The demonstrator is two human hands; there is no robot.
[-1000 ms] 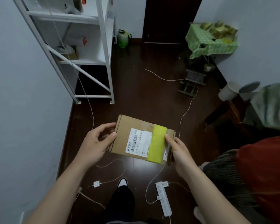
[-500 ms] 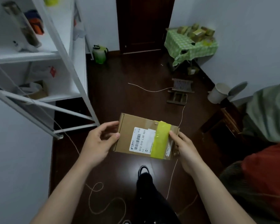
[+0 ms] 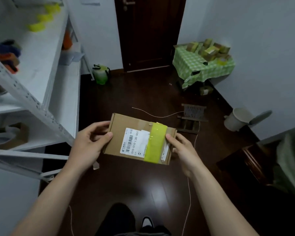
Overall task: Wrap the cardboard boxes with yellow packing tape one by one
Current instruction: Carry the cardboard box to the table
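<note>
Between both hands, over the dark floor [image 3: 143, 99], a flat cardboard box [image 3: 124, 123] is held roughly level and clear of any surface. A band of yellow tape [image 3: 154, 143] runs across its top near the right end, overlapping the edge of a white barcode label [image 3: 134, 142].

The left hand [image 3: 89, 143] grips the left end, thumb on the top face and fingers curled round the side. The right hand [image 3: 184, 150] grips the right end, thumb tip touching the tape's edge; its other fingers are under the box and hidden.

Beyond the right fingertips a thin cord [image 3: 160, 115] trails across the floor to a low wooden rack [image 3: 192, 116]. A white bin [image 3: 237, 119] stands further right by the wall.

Left of the left fingers stands a white metal shelf unit [image 3: 32, 99], its upper shelf carrying yellow rolls [image 3: 39, 23], too blurred to identify.

Well beyond the box are a green jug [image 3: 100, 74], a dark door [image 3: 148, 31] and a table under a green checked cloth [image 3: 203, 65] carrying a pile of small boxes [image 3: 209, 50].

Below the hands, a shoe [image 3: 147, 222] shows at the frame's bottom edge.
</note>
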